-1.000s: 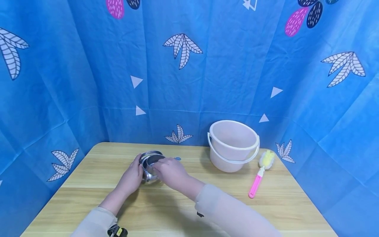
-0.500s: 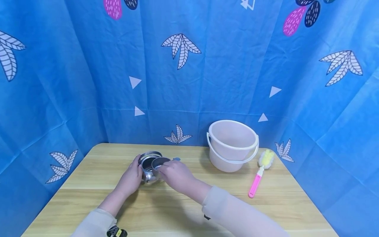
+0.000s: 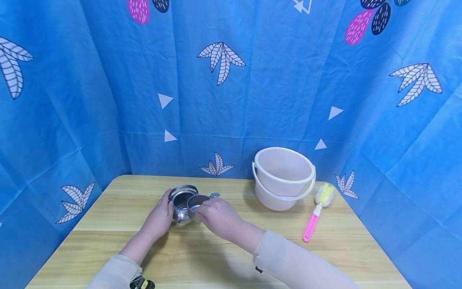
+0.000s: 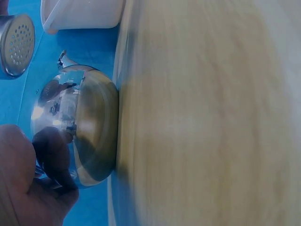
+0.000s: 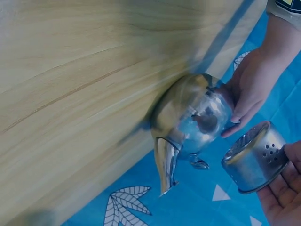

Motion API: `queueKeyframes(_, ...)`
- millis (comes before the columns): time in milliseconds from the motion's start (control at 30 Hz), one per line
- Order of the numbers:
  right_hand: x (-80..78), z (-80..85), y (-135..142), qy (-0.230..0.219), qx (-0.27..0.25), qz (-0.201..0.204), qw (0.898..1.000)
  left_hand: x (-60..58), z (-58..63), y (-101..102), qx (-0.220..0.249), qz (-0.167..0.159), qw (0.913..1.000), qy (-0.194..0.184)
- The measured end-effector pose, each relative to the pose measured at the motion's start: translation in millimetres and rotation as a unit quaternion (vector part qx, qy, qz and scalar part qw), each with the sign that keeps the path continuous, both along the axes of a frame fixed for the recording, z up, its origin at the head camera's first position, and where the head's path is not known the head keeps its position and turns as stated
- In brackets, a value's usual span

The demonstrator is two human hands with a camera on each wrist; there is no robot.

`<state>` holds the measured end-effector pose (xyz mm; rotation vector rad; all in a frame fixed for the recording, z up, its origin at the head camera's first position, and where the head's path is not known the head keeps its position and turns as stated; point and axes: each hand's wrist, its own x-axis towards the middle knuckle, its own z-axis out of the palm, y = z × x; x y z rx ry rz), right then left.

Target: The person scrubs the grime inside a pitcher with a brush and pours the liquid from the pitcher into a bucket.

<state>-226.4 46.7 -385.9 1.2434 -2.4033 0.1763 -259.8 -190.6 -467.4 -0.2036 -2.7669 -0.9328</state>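
Note:
A shiny steel teapot (image 3: 181,214) stands on the table, its round mouth uncovered; its spout (image 5: 167,165) shows in the right wrist view. My left hand (image 3: 157,218) grips the teapot's left side, with curled fingers against the metal in the left wrist view. My right hand (image 3: 219,216) pinches the rim of a cylindrical steel tea strainer (image 5: 256,160), just right of the teapot's mouth. Small holes show in the strainer's wall, and its perforated base (image 4: 21,45) faces the left wrist camera. In the right wrist view the strainer is apart from the teapot.
A white bucket (image 3: 278,192) with its handle hanging down stands at the back right. Right of it lies a sponge brush (image 3: 317,210) with a pink handle and yellow-white head. A blue patterned curtain (image 3: 231,100) surrounds the wooden table (image 3: 119,204).
My right hand has lifted the strainer out from over the teapot's mouth and moved it right, uncovering the dark inside. My left hand keeps its hold on the teapot.

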Motion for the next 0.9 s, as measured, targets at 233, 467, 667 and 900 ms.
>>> queueKeyframes(233,2.2,-3.2,8,0.001,-0.009,0.008,1.0,-0.6,-2.0,-1,0.002,-0.002,1.0,0.003)
queueKeyframes(467,3.7,-9.6,18,-0.006,-0.013,0.002,1.0,-0.3,-2.4,1,0.004,0.0,1.0,0.002)
queueKeyframes(667,4.2,-14.1,26,-0.003,-0.012,-0.011,1.0,-0.4,-1.1,0,0.005,0.0,1.0,-0.006)
queueKeyframes(900,7.4,-14.8,35,-0.004,-0.003,-0.016,1.0,-1.5,-2.3,0,0.004,0.001,1.0,-0.005)
